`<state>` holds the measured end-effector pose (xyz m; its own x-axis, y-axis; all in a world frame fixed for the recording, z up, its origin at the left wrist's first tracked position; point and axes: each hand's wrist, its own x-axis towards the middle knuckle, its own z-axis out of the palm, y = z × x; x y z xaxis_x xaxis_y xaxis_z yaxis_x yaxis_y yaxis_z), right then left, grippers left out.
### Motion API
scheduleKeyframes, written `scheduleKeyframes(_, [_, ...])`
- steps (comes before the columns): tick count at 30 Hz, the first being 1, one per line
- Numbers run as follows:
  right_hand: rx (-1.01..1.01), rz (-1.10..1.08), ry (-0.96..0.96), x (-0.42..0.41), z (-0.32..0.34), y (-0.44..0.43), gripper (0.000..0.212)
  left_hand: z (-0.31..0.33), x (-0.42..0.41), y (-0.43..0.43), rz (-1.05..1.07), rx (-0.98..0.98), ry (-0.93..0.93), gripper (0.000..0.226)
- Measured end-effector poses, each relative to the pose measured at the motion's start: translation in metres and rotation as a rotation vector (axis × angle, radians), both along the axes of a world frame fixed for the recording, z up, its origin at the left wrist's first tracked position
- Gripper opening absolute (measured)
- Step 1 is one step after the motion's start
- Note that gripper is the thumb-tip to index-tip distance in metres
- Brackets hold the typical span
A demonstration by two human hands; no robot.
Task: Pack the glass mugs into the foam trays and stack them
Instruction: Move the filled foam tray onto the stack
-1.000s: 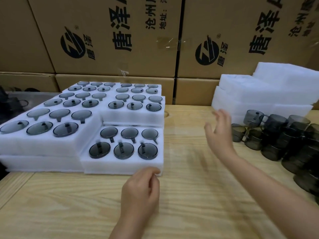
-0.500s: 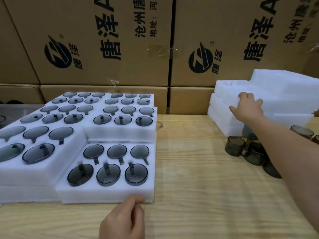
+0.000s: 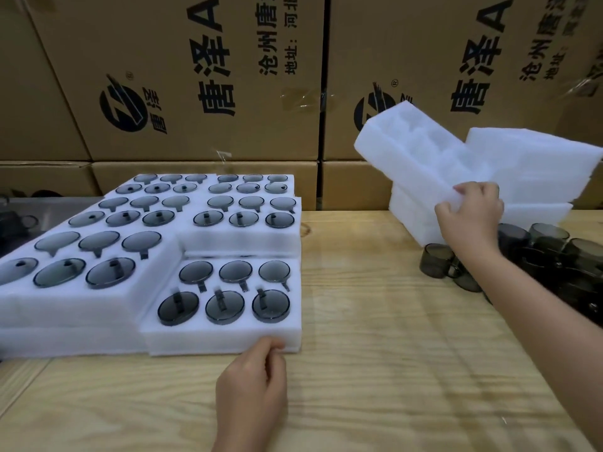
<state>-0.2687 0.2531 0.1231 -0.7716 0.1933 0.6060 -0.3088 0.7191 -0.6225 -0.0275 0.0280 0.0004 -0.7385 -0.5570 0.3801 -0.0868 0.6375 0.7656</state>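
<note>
While your right hand [image 3: 470, 216] grips the empty white foam tray [image 3: 408, 158] by its near edge, its long axis rises up-left from the grip, with the loose smoky glass mugs [image 3: 437, 264] just below your wrist. Your left hand [image 3: 251, 383] curls against the front edge of the packed white foam tray [image 3: 225, 337]; pinching or resting, can't tell. Your forearm hides some mugs.

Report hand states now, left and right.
Left hand: fingers curled at the full tray's front edge; whether it grips cannot be told.
Right hand: grips an empty tray, held up tilted.
</note>
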Motion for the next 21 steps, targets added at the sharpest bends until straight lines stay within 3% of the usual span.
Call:
scheduleKeyframes(5, [-0.112,0.051,0.049,0.113,-0.037,0.006,0.033,0.0,0.0,-0.004,-0.016,0.123,-0.009,0.023])
scheduleKeyframes(9, [-0.078,0.133,0.032,0.183,-0.075,0.011,0.027,0.001,-0.004,-0.007,-0.079,0.503,0.139,0.025])
scheduleKeyframes(13, [0.116,0.26,-0.029,0.205,-0.098,0.02,0.029,0.005,-0.006,-0.006,-0.133,0.796,0.282,0.025])
scheduleKeyframes(17, [0.316,0.343,-0.116,0.211,-0.103,0.022,0.013,0.005,-0.002,-0.007,-0.174,0.675,0.317,0.014])
scheduleKeyframes(21, [0.406,0.398,-0.211,0.211,-0.088,0.031,0.011,0.009,0.002,-0.004,-0.245,0.59,0.328,0.037])
